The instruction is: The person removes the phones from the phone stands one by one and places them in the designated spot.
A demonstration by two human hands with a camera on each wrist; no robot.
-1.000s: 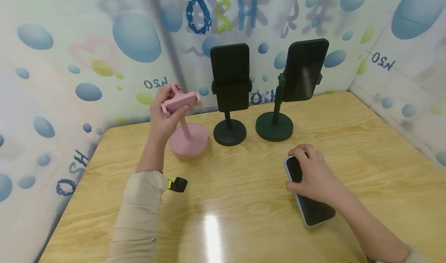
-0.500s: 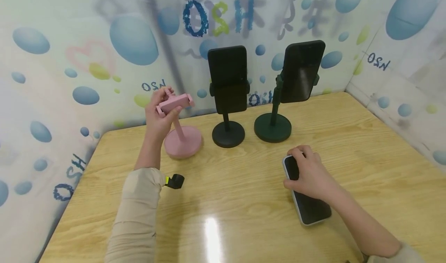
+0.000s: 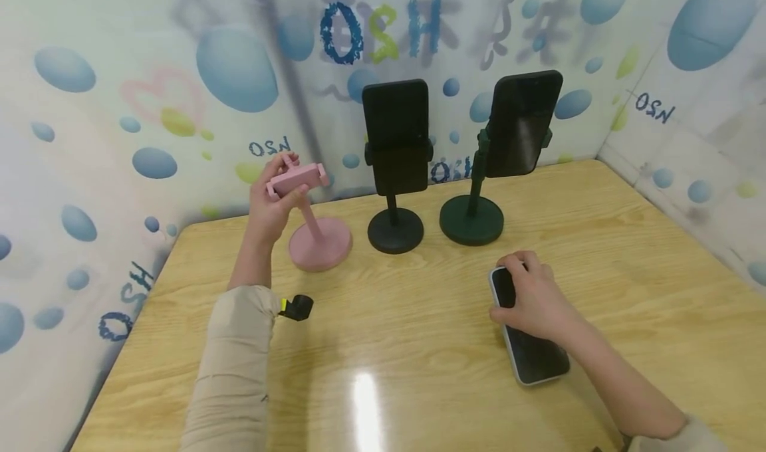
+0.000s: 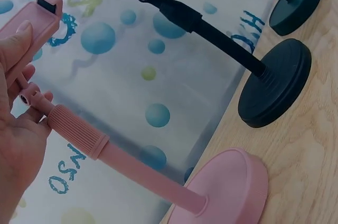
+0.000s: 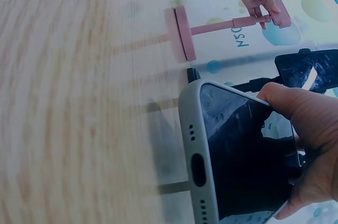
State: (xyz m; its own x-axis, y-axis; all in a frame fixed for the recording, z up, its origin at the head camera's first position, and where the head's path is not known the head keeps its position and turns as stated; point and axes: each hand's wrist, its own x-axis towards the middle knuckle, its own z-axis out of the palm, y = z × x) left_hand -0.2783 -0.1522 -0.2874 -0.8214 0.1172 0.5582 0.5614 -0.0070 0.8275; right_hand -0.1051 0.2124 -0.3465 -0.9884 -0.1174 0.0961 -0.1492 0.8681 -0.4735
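A pink phone stand (image 3: 320,242) stands at the left of the table, its round base on the wood. My left hand (image 3: 270,203) grips its clamp head, thumb across the front and fingers behind. In the left wrist view the clamp (image 4: 39,26) holds no phone, and the neck joint shows beside my fingertips. My right hand (image 3: 532,302) holds a phone (image 3: 535,355) in a pale case by its long sides, dark screen up. The right wrist view shows the case's port end (image 5: 198,168). Whether the phone touches the table I cannot tell.
A black stand (image 3: 395,230) and a dark green stand (image 3: 471,221) stand right of the pink one, each carrying an upright phone. Behind the wooden table (image 3: 419,345) hangs a patterned backdrop (image 3: 239,66). A black wrist camera (image 3: 297,307) juts from my left sleeve.
My left hand has moved the pink clamp a little to the left, and the stand's base has shifted slightly left too. My right hand and its phone have hardly moved.
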